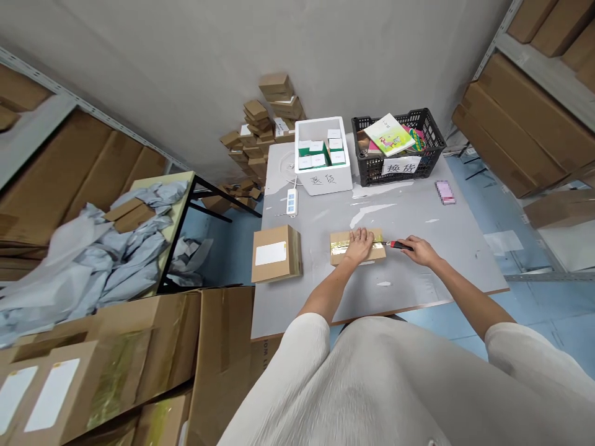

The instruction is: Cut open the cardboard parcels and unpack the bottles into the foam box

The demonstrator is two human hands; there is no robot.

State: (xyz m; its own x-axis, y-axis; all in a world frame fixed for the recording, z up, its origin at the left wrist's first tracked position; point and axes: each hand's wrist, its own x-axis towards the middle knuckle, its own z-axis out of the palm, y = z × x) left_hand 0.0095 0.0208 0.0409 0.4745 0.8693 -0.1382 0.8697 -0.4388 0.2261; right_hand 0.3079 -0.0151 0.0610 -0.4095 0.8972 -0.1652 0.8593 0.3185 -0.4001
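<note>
A small cardboard box (339, 252) with shiny yellowish tape along its top lies on the grey table (320, 297). My left hand (361, 245) rests flat on top of this box, fingers stretched out and a ring on one of them. My right hand (421, 250) is closed around a utility knife (397, 245) with a red and black handle. The knife's blade points left and meets the right end of the taped top. Left of my hands stands a larger cardboard box (275, 272) with a white label.
Behind are a white foam bin (325, 181) of small boxes, a black crate (395, 170) of books, and a power strip (292, 202). A pink patterned item (445, 192) lies right. Stacked cartons (223, 347) border the left; a side table (181, 198) holds grey bags.
</note>
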